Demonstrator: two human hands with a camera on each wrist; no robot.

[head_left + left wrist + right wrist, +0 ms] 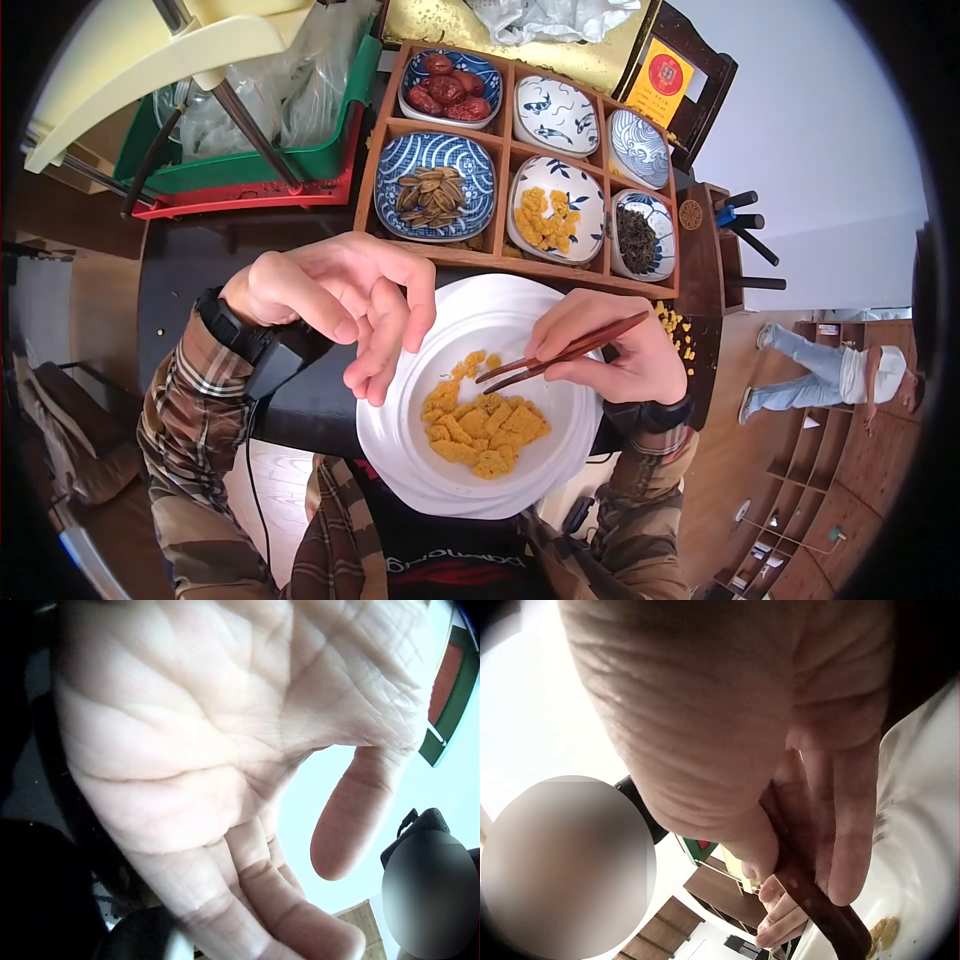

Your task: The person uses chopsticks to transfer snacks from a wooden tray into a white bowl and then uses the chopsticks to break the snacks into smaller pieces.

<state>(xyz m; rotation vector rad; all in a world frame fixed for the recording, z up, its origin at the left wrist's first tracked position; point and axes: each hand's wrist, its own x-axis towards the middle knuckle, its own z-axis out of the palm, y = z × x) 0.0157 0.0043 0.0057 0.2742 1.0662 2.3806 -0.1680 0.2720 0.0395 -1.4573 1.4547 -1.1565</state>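
The right hand (625,350) pinches dark red wooden tweezers (575,352), their tips apart above yellow crumbly pieces (490,430) in a white bowl (380,470). Nothing shows between the tips. In the right wrist view the tweezers (821,911) run down from the fingers toward a yellow piece (885,934). Over the bowl's left edge, the left hand (350,300) is raised with loosely bent fingers and holds nothing; its palm (202,727) fills much of the left wrist view.
Behind the bowl, a divided wooden tray (440,252) holds dishes of red dates (447,88), seeds (432,197), yellow bits (547,220) and dark leaves (636,240). A green and red basket (250,185) stands back left. Yellow crumbs (678,325) lie at right; a person (840,375) stands farther off.
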